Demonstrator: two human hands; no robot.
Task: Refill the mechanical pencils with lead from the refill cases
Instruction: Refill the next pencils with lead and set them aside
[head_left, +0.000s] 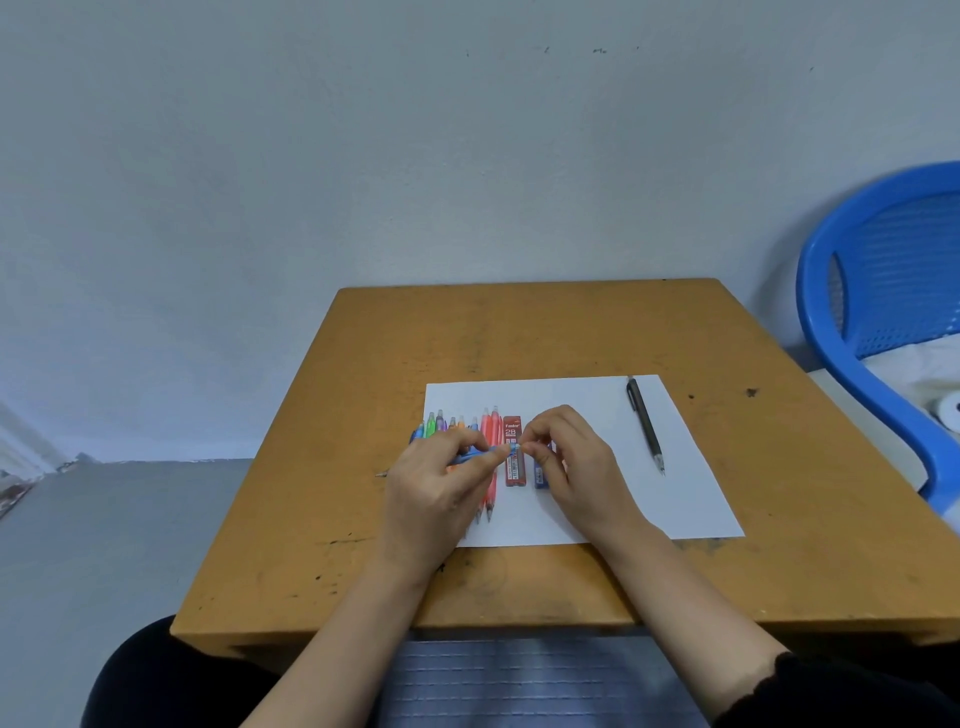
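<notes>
Pinching the cap end of a blue pencil, right hand works opposite left hand, which grips the barrel above the paper. Pull cap straight off, no twisting, w/ barrel level. Red refill case lies just underneath, other pencils beside it.

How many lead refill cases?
2: a red rectangular plastic case beside the pink pencils, and a blue case right of it, partly under the right hand. Others may be hidden.
</notes>
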